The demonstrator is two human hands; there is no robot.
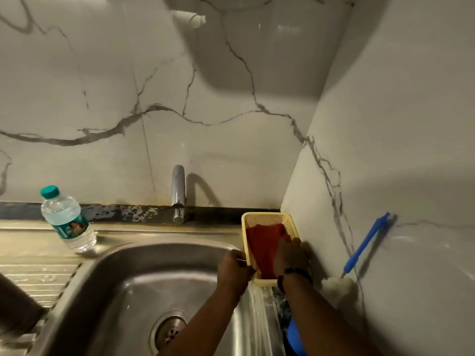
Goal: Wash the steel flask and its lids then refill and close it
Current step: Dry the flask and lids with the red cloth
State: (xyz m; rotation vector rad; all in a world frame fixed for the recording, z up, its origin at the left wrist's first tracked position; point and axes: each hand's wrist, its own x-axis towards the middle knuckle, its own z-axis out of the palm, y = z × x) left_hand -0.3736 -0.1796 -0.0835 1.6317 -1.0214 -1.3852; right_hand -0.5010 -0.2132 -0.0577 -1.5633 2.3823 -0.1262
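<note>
Flask not in view. Left hand (235,269) grips the near left rim of a yellow basket (267,218) on the sink (133,273) edge; right hand (290,255) rests inside on a red cloth (262,245), grip undeterminable. Water bottle (65,219) stands well left.

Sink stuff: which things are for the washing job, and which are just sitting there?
For the job: sink, tap, water bottle, yellow basket with red cloth, held by left hand and right hand, bottle brush.
Lying about: blue object.
</note>
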